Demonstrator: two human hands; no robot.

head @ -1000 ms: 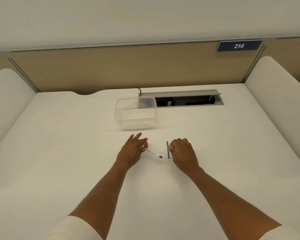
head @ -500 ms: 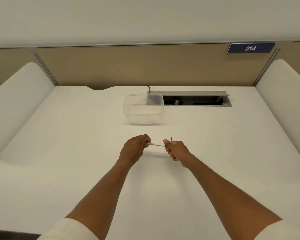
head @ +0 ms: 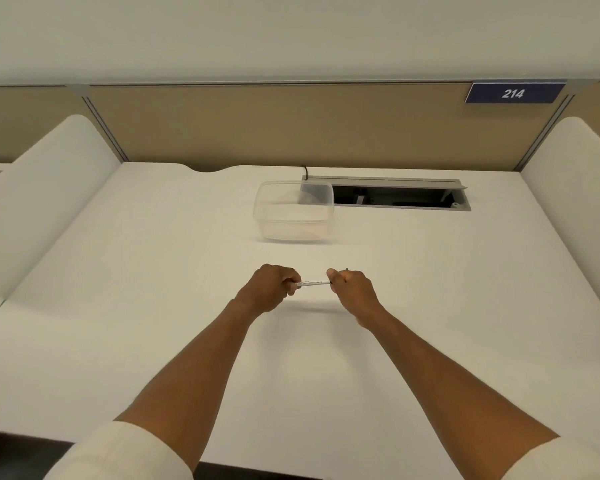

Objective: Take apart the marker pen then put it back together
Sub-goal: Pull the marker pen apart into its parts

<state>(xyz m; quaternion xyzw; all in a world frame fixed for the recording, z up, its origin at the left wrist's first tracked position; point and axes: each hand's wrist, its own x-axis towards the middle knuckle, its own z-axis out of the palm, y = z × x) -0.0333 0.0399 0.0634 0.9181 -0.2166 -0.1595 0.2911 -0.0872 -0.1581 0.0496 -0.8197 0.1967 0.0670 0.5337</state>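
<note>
Marker pen (head: 313, 283): white barrel level above the desk's near middle, between both fists.
Left hand (head: 270, 288): curled round the barrel's left end.
Right hand (head: 352, 289): pinching the right end, with a thin dark part.
Progress: probably rejoining; fit hidden.
Room: desk (head: 153, 306) bare all round; clear tub (head: 293, 211) well beyond.

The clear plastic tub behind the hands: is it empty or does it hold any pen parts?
Empty. The clear plastic tub shows only its own walls and the white desk through them.
</note>
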